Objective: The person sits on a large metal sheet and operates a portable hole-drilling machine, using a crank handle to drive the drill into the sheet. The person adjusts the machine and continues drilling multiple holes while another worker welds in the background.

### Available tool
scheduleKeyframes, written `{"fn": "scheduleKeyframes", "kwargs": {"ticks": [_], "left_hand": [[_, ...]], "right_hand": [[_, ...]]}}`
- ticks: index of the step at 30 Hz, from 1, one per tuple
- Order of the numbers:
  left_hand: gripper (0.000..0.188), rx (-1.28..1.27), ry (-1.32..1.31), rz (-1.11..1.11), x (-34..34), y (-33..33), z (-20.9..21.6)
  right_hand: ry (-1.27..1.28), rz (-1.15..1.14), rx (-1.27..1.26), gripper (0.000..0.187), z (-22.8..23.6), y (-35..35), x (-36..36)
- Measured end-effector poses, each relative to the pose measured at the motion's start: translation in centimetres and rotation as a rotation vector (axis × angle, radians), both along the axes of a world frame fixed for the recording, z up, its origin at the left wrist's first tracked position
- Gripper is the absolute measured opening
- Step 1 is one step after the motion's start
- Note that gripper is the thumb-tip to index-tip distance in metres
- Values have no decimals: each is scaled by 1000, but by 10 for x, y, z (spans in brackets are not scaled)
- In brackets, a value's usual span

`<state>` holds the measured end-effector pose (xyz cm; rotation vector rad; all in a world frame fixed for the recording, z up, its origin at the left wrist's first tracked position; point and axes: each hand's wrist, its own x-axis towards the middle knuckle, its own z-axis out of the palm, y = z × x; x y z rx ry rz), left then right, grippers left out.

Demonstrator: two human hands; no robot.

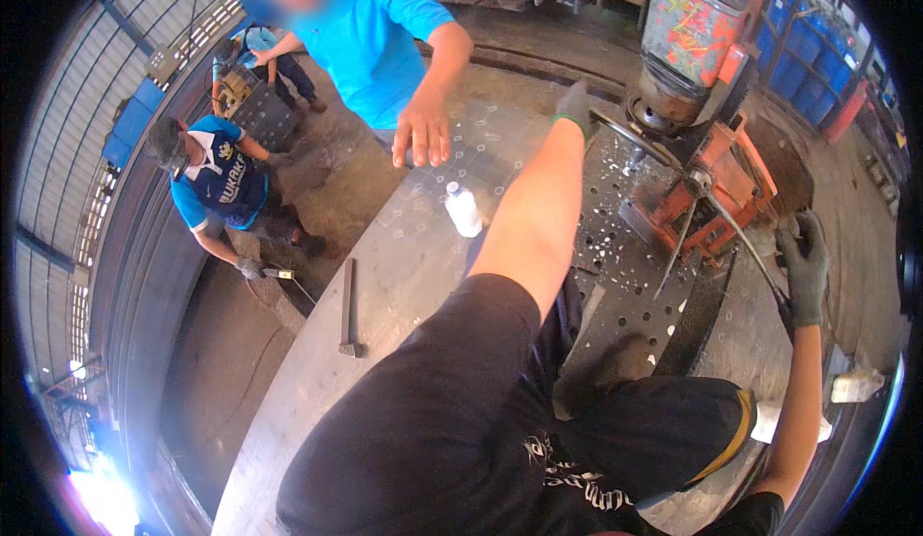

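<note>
An orange drill press [707, 190] with a paint-splashed grey motor housing stands over a dark steel plate with drilled holes [615, 219]. Feed levers spread from its hub. At the end of the upper-left lever [636, 139], my left hand [574, 108], in a grey glove, is closed around the tip; its fingers are partly hidden. My gloved right hand [806, 262] is beside the end of the lower-right lever [760, 262], its fingers apart and bent upward. A third lever [677, 248] points down between my hands. Pale chips lie around the drill.
A white bottle [463, 211] and an L-shaped metal bar [348, 310] rest on the marked steel plate [404, 248]. Across it stands a person in a blue shirt [370, 41]. Another person [226, 185] holds a tool at left. Blue cylinders [808, 50] stand at the back right.
</note>
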<state>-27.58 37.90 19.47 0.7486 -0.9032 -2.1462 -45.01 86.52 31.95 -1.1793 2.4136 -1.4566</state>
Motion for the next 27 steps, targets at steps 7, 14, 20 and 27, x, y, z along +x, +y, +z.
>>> {"fn": "scheduleKeyframes", "kwargs": {"ticks": [7,14,20,27], "left_hand": [[42,141,24,142,-81,17,-50],[42,-95,142,14,-31,-46,-39],[51,130,35,122,-46,37,-15],[60,103,-13,247,-61,32,-8]], "right_hand": [[-46,-46,44,34,9,33,-5],[-64,-22,17,36,16,0,12],[-143,-70,30,35,22,20,11],[-82,4,82,33,47,4,-1]]}}
